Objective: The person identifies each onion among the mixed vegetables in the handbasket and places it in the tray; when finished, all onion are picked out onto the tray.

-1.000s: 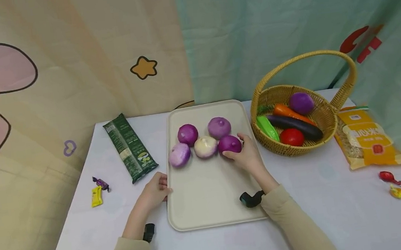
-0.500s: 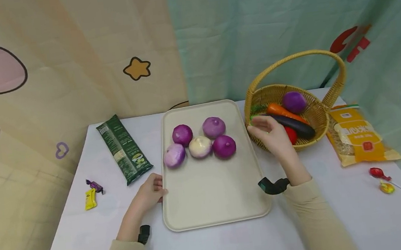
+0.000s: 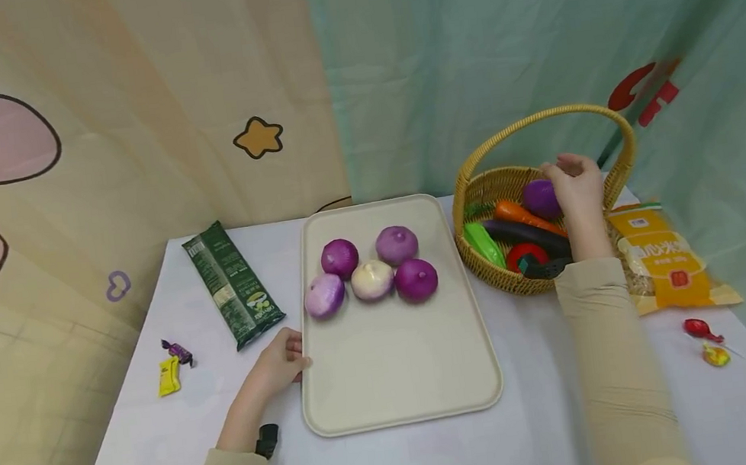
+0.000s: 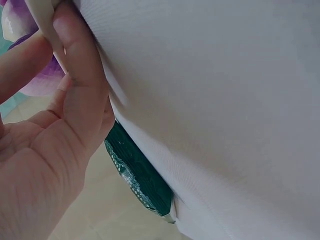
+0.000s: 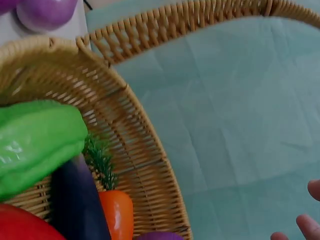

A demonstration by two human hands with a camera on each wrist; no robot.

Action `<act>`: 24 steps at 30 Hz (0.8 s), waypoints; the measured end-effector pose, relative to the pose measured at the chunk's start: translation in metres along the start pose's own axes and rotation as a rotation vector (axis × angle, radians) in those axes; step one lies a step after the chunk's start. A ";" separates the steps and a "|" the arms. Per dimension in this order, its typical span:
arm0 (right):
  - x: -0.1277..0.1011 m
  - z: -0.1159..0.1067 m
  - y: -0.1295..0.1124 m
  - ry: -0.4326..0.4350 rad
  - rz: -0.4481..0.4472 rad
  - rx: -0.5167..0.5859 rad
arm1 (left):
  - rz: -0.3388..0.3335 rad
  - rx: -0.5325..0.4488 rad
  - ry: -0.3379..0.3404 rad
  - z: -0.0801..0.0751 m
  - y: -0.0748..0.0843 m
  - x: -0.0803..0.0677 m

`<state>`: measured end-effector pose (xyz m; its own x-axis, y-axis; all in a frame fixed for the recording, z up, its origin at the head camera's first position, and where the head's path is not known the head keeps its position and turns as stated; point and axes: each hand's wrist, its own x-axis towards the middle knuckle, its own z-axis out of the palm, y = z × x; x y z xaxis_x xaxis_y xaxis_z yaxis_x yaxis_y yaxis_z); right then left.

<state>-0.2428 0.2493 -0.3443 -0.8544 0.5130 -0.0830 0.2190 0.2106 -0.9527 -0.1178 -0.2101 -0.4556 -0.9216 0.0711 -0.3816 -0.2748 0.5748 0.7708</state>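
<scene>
Right hand (image 3: 575, 183) is inside the wicker basket (image 3: 478, 188) at 2 o'clock on the tabletop (image 3: 552, 411), fingers bent over the purple onion (image 3: 538, 200) there; I cannot tell whether they clamp it. The onion sits at the basket's far side beside the carrot (image 3: 512, 210) and eggplant (image 3: 518, 231). Left hand (image 3: 280, 364) pinches the near-left rim of the cream tray (image 3: 395, 368), thumb on top. Five onions (image 3: 373, 278) cluster on the tray's far half.
</scene>
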 end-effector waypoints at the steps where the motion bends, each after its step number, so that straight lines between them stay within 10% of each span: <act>1: 0.006 -0.001 0.001 0.012 0.018 0.009 | 0.002 -0.003 0.001 0.000 0.000 0.000; 14: 0.046 0.004 0.041 -0.025 0.221 0.043 | 0.006 -0.052 -0.002 0.006 -0.006 -0.003; 24: 0.052 0.010 0.059 -0.091 0.140 -0.133 | 0.006 -0.046 0.031 0.003 -0.002 -0.003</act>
<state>-0.2794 0.2799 -0.4080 -0.8490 0.4688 -0.2439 0.3938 0.2535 -0.8836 -0.1137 -0.2094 -0.4575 -0.9311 0.0483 -0.3616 -0.2812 0.5363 0.7958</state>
